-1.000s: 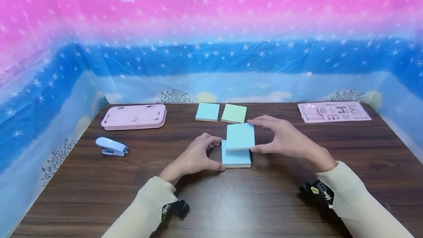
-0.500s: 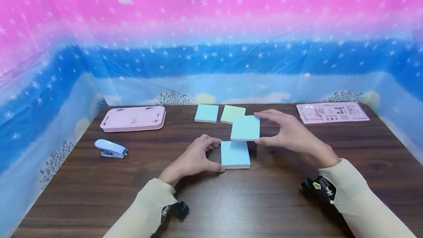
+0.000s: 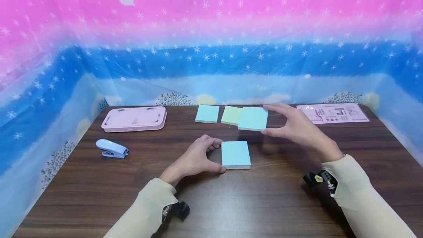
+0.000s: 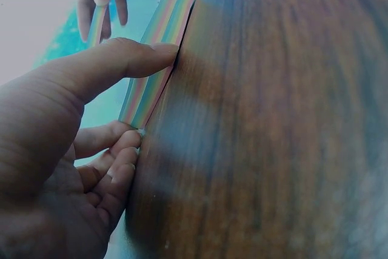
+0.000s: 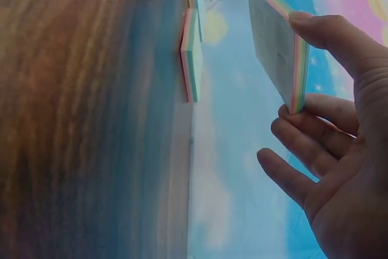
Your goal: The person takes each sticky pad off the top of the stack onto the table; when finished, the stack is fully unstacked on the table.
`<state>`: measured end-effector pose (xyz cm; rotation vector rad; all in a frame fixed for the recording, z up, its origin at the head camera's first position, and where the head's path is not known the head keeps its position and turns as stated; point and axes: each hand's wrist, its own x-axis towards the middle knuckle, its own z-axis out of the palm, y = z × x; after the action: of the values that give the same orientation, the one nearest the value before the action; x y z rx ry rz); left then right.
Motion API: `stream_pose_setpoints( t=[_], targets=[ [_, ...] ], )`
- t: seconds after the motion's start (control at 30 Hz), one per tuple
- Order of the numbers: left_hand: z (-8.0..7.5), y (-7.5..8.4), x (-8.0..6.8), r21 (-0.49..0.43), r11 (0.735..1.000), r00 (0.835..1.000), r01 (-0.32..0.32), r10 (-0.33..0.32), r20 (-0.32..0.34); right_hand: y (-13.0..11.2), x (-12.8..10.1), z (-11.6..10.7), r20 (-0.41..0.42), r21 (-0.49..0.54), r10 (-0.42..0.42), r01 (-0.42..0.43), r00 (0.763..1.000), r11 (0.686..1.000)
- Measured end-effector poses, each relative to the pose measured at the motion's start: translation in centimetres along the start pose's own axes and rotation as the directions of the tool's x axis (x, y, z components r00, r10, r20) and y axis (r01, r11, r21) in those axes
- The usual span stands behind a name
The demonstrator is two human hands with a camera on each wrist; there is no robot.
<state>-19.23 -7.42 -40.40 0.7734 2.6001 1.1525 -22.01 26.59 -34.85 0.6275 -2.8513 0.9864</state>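
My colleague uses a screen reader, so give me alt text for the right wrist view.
A right hand pinches a stripe-edged note pad clear of the table. Other note pads lie on the table, before a pink-and-blue backdrop. The view is turned sideways.

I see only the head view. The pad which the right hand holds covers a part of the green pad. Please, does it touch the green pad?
Observer: No. In the right wrist view, the held pad is apart from the green pad, with a visible gap.
Operator: Thank you. Is its edge only pale, as it seems to me?
Observer: No, the right wrist view shows coloured layers there, pink, yellow and green among them.
Operator: And the block at the left hand, is it one pad?
Observer: Probably two: in the left wrist view, its colour bands repeat in two layers.
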Motion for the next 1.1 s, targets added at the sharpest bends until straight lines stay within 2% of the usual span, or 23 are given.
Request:
stream_pose_setpoints(
  t=[0.23,0.47,0.8,1.1],
  targets=[
    [0.0,-0.1,0.1,0.001,1.000,1.000,-0.004,0.004,-0.013,0.6,0.9,-0.6,-0.019,-0.007,0.031,-0.031,0.999,0.999],
    [0.1,0.1,0.3,-0.003,1.000,1.000,0.003,-0.003,-0.016,1.7,1.6,-0.9,-0.043,0.034,0.073,-0.072,0.996,0.997],
    [0.1,-0.2,-0.1,-0.007,1.000,1.000,0.014,-0.014,-0.016,3.5,2.0,-0.1,-0.041,0.084,0.100,-0.096,0.994,0.992],
    [0.1,-0.3,-0.1,-0.003,1.000,1.000,0.001,-0.001,-0.020,5.2,2.0,0.0,-0.038,0.041,0.141,-0.140,0.989,0.989]
  ],
)
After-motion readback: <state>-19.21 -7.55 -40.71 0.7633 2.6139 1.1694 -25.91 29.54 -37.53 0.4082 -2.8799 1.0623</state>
